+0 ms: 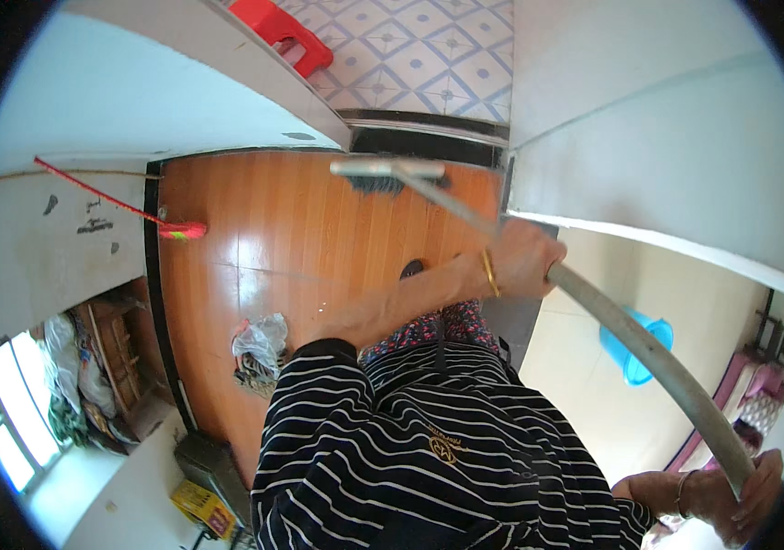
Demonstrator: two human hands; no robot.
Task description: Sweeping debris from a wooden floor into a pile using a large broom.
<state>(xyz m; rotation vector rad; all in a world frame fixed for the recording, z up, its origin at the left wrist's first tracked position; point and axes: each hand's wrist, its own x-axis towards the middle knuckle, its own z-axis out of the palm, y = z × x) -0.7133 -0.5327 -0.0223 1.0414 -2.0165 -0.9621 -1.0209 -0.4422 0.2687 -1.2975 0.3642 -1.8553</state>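
Note:
Across the view runs the long pale pole of a mop (644,346), slanting from lower right to upper left. Its head, a whitish crossbar with a dark grey fringe (378,183), rests on the wood-look floor by the doorway sill. My left hand (525,259), with a gold bangle at the wrist, is closed round the middle of the pole and slightly blurred. At the lower right my right hand (745,500) grips the pole's upper end.
A red plastic stool (287,37) stands on patterned tiles past the sill (424,137). A red-handled brush (181,229) leans at the left wall. Bags (262,344) lie on the floor at left. A blue bucket (635,348) stands right, beyond the wall's edge.

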